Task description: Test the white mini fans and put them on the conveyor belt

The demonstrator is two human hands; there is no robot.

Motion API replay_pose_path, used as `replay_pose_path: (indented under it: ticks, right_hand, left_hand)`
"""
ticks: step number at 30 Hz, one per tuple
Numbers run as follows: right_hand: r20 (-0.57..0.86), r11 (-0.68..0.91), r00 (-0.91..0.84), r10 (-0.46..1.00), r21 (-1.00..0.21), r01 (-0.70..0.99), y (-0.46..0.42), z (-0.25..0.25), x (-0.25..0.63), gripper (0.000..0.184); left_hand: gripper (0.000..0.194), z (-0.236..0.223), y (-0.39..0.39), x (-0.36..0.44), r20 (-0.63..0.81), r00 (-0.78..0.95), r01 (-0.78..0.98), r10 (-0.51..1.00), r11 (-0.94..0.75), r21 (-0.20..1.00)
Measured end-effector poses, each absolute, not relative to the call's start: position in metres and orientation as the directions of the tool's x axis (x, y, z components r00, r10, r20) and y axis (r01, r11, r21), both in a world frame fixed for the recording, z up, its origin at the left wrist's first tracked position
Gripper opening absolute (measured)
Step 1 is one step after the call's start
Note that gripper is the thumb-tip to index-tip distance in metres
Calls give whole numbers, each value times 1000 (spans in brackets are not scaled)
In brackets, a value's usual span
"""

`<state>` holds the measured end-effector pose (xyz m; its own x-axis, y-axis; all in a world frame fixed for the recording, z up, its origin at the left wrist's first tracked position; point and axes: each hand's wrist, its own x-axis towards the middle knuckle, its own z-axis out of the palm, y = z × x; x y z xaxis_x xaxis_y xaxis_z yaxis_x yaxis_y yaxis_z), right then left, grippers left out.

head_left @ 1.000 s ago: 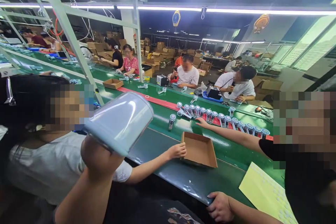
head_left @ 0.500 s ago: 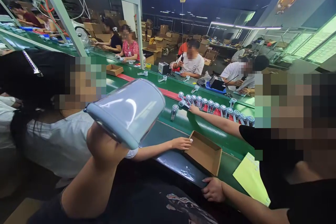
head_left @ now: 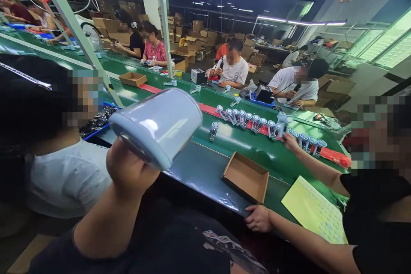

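My left hand (head_left: 130,165) is raised at the left of the view and grips a light-blue, shiny plastic cylinder (head_left: 160,122) with a thick rim, from below. The cylinder lies tilted, its rim end toward the lower left; its exact kind I cannot make out. My fingers are partly hidden under it. My right hand is out of view. Beyond the cylinder, a green conveyor belt (head_left: 192,128) carries a row of small light-blue handheld fans (head_left: 248,119), their handles showing dark inner parts. One more fan (head_left: 214,130) stands apart, nearer to me.
A shallow cardboard box (head_left: 245,177) sits on the near ledge. Beside it lies a yellow sheet (head_left: 316,209) with round pale pieces. A co-worker's hand (head_left: 258,218) rests on the ledge edge; that person's other hand (head_left: 290,141) holds a fan. Another co-worker sits close at left.
The right co-worker's hand has moved right along the row and now holds a fan. The left co-worker's arm has withdrawn from the cardboard box. My left hand keeps its hold on the cylinder.
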<state>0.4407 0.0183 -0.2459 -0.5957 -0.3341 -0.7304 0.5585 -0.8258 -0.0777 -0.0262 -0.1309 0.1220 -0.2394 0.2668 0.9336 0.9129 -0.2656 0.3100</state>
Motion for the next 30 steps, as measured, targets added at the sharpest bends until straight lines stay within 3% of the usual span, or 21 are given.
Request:
replay_pose_path:
  ticks: [6, 12, 19, 22, 30]
  right_hand:
    - [-724, -847, -603, -335, -49, 529, 15, -239, 440, 51]
    - [-723, -849, -601, -341, -38, 527, 11, -238, 440, 50]
    - [-719, -833, -597, -356, -47, 552, 7, -238, 439, 49]
    - [-721, -827, -604, -340, -77, 557, 5, -234, 438, 49]
    - [-747, -763, -603, -280, -209, 612, 1, -219, 435, 46]
  left_hand:
    - [15, 136, -130, -16, 960, -94, 962, 263, -226, 156]
    - [21, 140, -129, -17, 941, -104, 957, 321, -225, 183]
    - [9, 122, -112, -22, 898, -134, 899, 419, -330, 287]
    - [23, 117, -104, -21, 875, -132, 864, 465, -379, 332]
    - [26, 117, -87, -26, 829, -128, 823, 545, -408, 395]
